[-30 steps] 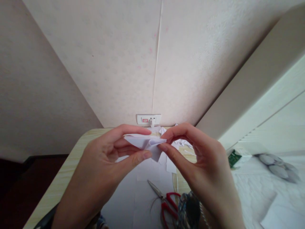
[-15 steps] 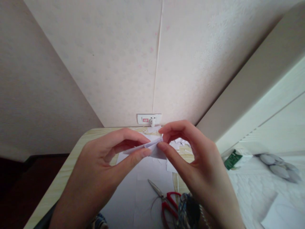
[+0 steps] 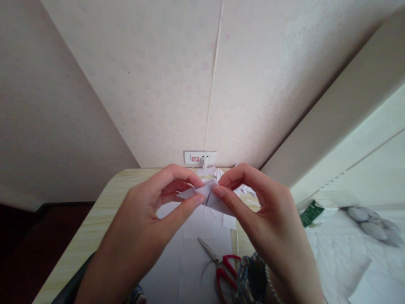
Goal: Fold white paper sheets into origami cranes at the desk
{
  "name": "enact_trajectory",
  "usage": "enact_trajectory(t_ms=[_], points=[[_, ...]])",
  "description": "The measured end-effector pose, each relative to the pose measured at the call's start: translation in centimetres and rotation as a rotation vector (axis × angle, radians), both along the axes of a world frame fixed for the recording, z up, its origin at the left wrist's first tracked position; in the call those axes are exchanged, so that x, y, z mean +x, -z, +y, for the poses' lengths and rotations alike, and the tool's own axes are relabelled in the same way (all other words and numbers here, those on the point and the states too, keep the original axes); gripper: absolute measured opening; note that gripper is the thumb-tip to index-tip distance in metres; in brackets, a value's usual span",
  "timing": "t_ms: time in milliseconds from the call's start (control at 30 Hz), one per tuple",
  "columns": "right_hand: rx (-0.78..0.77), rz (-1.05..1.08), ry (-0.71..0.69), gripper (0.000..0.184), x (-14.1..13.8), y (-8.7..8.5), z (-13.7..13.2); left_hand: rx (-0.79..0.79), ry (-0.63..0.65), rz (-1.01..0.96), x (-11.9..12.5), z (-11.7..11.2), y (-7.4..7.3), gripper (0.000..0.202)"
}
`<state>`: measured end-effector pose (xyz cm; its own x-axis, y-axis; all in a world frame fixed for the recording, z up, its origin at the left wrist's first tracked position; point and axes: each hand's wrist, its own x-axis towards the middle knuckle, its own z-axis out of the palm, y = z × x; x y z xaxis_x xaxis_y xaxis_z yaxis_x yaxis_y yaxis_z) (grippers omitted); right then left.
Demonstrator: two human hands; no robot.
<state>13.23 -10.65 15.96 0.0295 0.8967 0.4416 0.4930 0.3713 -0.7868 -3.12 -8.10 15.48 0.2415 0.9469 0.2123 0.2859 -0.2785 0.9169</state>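
A small folded piece of white paper (image 3: 202, 191) is held up above the table between my two hands. My left hand (image 3: 161, 202) pinches its left part, thumb in front and fingers behind. On the other side my right hand (image 3: 259, 198) grips the right part near the top, thumb tip on the front face. Folded flaps meet in the middle, with a narrow gap between them. Below the hands, red-handled scissors (image 3: 218, 261) lie with closed blades on large white paper sheets (image 3: 190, 253). The backs of the fingers hide some of the folded piece.
Paper scraps (image 3: 247, 191) lie at the back of the pale wooden table (image 3: 110, 202). A wall socket (image 3: 200, 158) with a plug is behind it. To the right, a green packet (image 3: 311, 213) rests by a white quilted surface (image 3: 335, 253).
The folded paper has turned so more of its front flaps show. My left hand has moved slightly right, and the fingers of both hands are closer together.
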Motion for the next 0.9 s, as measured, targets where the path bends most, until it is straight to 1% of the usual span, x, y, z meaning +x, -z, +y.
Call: enact_trajectory(t_ms=[133,267,400,567,733,900], points=[[0.005,-0.006,-0.010,0.015,-0.1,0.0,-0.1,0.002,-0.012,-0.030,0.1,-0.2,0.0,0.008],[0.015,0.001,-0.016,0.016,-0.1,0.0,-0.3,0.020,-0.102,-0.058,0.5,-0.5,-0.3,0.010],[0.037,0.031,-0.019,0.017,-0.2,-0.1,-0.6,-0.043,-0.080,-0.222,1.0,-0.6,-0.2,0.013],[0.082,0.039,-0.030,0.016,-0.5,0.0,-0.7,-0.039,-0.070,-0.376,1.4,-0.6,0.4,0.016],[0.109,0.038,-0.015,0.016,-0.4,0.0,-0.8,-0.030,-0.092,-0.463,1.8,-0.9,0.7,0.016],[0.133,0.038,-0.026,0.015,-0.5,0.0,-0.9,-0.012,-0.111,-0.483,1.9,-1.2,0.9,0.014]])
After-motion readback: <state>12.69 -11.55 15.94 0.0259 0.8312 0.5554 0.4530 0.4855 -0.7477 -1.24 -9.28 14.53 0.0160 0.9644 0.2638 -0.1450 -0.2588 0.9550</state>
